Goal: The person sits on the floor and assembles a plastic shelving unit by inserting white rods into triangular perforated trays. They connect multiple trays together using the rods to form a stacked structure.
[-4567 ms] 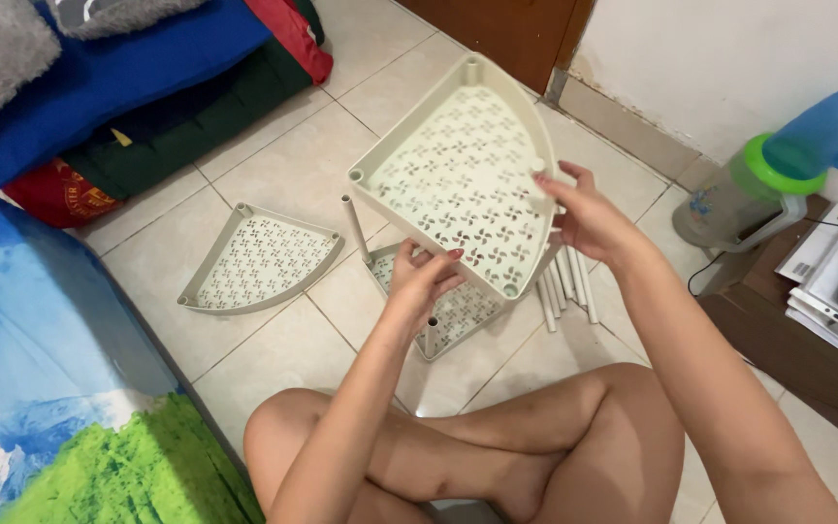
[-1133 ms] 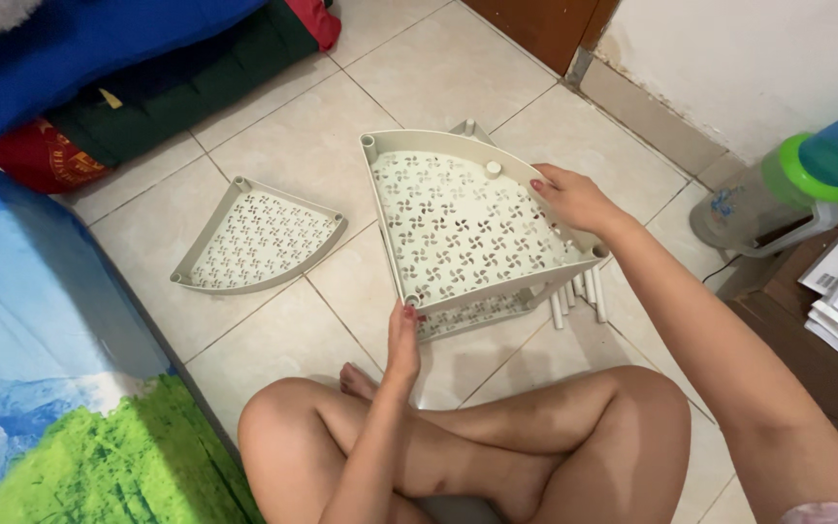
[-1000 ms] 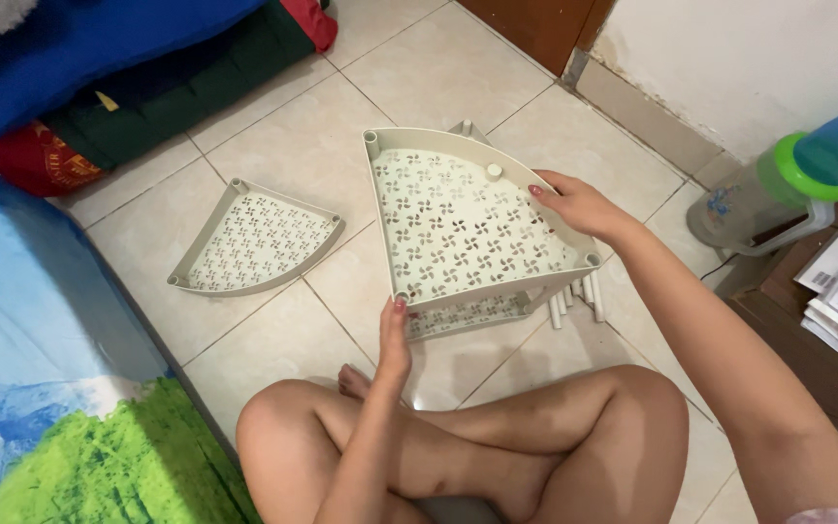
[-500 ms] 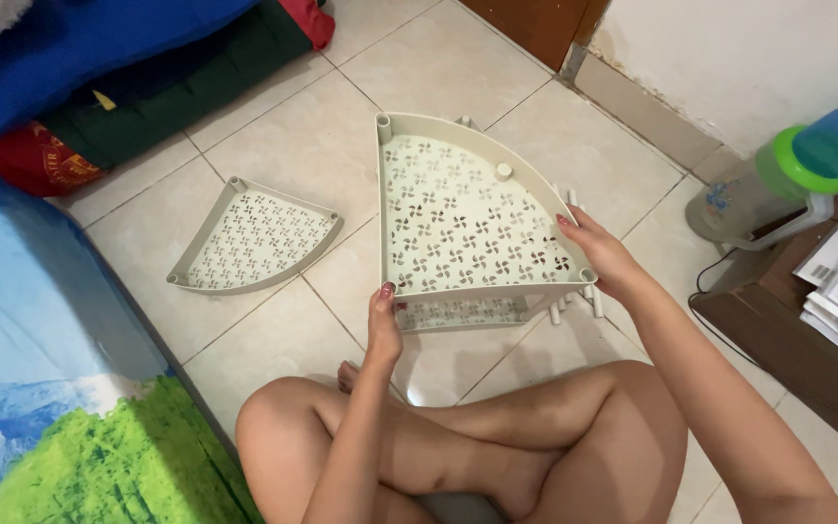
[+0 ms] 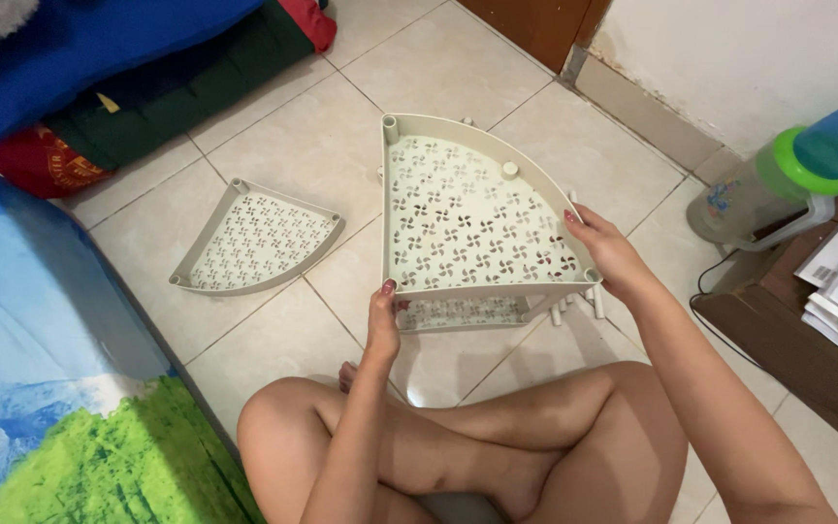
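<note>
Top shelf (image 5: 467, 218) turned slightly since half second ago, straight edge now squarer to me; my hands barely moved. Left hand (image 5: 381, 315) pinches shelf's near left corner; right hand (image 5: 605, 254) grips its curved right rim. Lower shelf (image 5: 463, 311) directly beneath. Spare shelf (image 5: 259, 240) left of top shelf, bare floor tiles (image 5: 293, 146) between. Loose tubes (image 5: 574, 301) right of it.

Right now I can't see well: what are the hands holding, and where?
Both hold the upper shelf: left hand at its near corner, right hand on its curved edge.
</note>
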